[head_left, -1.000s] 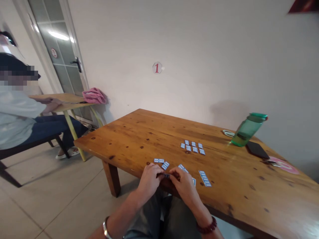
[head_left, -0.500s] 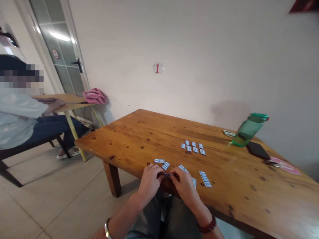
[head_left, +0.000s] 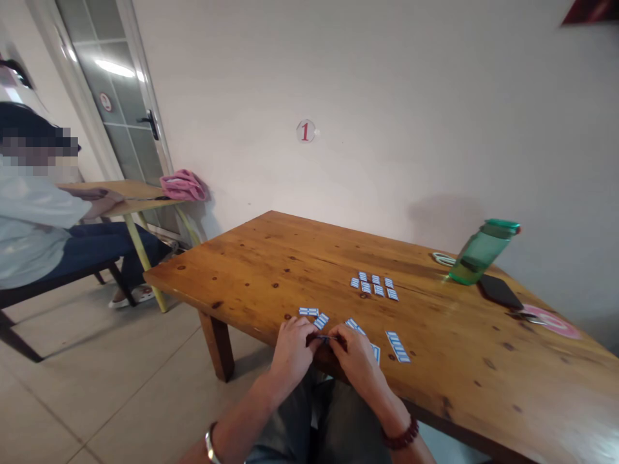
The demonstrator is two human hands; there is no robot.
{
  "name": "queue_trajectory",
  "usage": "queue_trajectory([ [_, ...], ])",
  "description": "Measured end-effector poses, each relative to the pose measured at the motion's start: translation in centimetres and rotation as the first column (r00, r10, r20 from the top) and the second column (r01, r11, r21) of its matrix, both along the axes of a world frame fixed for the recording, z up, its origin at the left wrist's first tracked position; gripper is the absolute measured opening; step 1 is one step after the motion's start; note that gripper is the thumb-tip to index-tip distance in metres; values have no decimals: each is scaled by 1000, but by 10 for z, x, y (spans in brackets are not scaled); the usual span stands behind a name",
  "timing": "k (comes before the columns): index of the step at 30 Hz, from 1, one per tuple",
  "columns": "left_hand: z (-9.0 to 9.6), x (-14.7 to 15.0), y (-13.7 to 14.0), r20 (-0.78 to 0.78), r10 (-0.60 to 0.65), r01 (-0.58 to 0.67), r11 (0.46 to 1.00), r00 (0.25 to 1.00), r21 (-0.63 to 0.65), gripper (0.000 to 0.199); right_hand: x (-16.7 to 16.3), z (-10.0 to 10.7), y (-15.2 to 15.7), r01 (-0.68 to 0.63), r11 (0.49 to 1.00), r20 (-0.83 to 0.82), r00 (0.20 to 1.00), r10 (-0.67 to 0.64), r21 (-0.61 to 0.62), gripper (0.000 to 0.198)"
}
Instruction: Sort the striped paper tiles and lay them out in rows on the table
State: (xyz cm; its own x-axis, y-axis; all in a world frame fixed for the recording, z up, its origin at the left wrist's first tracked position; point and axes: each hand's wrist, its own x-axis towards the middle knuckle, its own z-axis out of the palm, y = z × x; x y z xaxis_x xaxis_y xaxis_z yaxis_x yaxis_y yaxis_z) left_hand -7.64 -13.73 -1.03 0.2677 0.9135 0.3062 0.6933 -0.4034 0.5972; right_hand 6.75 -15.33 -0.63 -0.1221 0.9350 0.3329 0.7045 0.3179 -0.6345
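Observation:
My left hand (head_left: 293, 347) and my right hand (head_left: 356, 357) meet at the near table edge. Between their pinched fingertips is a small blue-and-white card strip (head_left: 325, 338), seen nearly edge-on. Just beyond the left fingers lie two more pieces, a card strip (head_left: 309, 311) and a tilted card (head_left: 321, 320). Other strips (head_left: 354, 325) lie beside my right hand, partly covered by it. A longer striped strip (head_left: 398, 347) rests farther right. Several small cards (head_left: 378, 290) sit in two rows toward the middle of the table.
On the wooden table (head_left: 271, 248), a green bottle (head_left: 483, 252), a dark phone-like object (head_left: 500, 292), a white cable (head_left: 443, 259) and scissors (head_left: 529, 317) on a pink disc (head_left: 558, 323) lie at the right. Another person (head_left: 39, 219) sits at a side table (head_left: 128, 191) holding a pink cloth (head_left: 184, 185).
My hands stay at nearly the same spot, still pinching the small strip. The view shifts very slightly, and the seated person's head moves a little.

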Motion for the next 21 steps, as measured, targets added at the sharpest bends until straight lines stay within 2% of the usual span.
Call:
queue_trajectory([
  [14,-1,0,-1,-7,-16,16,999,1000,31,6,0,-1,0,-7,1000,1,1000,7,18,17],
  [16,1,0,-1,51,-22,21,999,998,26,6,-1,0,-2,0,1000,-30,1000,0,22,16],
  [18,4,0,-3,173,-20,21,1000,985,-4,8,-3,4,-5,14,1000,-117,993,-15,-6,13],
  [20,8,0,-8,366,0,41,994,931,-102,8,-5,8,-10,21,996,-285,957,-45,-87,12],
  [21,10,1,-11,478,17,75,982,878,-171,5,-7,10,-14,19,990,-392,917,-73,-139,14],
])
